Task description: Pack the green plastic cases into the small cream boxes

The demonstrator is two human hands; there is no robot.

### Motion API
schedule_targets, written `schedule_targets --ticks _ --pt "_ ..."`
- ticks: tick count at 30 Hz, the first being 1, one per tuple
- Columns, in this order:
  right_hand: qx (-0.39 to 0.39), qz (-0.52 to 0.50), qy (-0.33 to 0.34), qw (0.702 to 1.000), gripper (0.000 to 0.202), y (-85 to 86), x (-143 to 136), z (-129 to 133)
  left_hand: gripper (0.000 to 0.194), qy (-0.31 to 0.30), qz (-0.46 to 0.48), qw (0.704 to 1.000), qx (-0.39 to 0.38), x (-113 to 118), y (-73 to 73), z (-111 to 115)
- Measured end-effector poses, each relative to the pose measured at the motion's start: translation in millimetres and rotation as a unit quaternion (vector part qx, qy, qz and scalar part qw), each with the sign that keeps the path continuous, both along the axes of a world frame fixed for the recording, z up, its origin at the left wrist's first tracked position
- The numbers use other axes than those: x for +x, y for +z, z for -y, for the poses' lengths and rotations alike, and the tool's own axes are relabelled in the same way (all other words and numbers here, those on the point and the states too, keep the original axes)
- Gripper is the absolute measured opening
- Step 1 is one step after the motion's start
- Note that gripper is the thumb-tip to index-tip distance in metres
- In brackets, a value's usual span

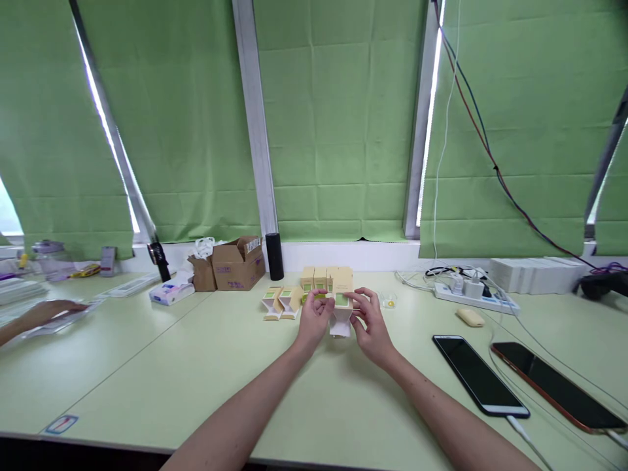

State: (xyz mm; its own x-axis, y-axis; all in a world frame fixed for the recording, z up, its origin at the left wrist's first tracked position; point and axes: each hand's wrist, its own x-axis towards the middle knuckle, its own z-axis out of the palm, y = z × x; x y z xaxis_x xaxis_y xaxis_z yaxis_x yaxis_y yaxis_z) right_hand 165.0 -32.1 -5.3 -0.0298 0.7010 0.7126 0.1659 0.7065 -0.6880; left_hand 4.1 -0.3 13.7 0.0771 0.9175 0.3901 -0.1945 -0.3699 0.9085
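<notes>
Between my two hands is a small cream carton (341,322) with a green label panel, its white flap hanging down toward me. My left hand (314,319) has its fingers closed at the carton's left side. On the right side, the thumb and bent fingers of my right hand (371,326) grip it. To the left lie two similar cartons (282,302) with white openings facing me. Just behind my hands stands a row of cream cartons (318,278), partly covered by my fingers. A small clear container (390,301) with something yellow in it is near my right hand.
Two phones (478,373) lie at right with cables, near a cream oval case (470,317) and a power strip (475,294). Behind at left are a cardboard box (239,265), a black cylinder (275,256) and a tissue pack (171,292). Another person's hand (52,311) reaches over plastic sheets.
</notes>
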Motion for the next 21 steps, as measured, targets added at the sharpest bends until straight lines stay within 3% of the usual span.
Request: schedule_targets --ticks 7,14,21 --pt "-0.06 -0.099 0.048 0.992 0.043 -0.4 5 -7 0.045 0.026 -0.04 0.996 0.079 -7 -4.1 1" --pt "-0.094 -0.137 0.05 0.985 0.047 2.4 7 -9 0.05 0.001 -0.127 0.979 0.158 -11 -5.7 5" --pt "-0.107 -0.13 0.079 0.983 0.044 2.6 7 -7 0.042 -0.001 -0.153 0.975 0.16 -11 -4.1 5"
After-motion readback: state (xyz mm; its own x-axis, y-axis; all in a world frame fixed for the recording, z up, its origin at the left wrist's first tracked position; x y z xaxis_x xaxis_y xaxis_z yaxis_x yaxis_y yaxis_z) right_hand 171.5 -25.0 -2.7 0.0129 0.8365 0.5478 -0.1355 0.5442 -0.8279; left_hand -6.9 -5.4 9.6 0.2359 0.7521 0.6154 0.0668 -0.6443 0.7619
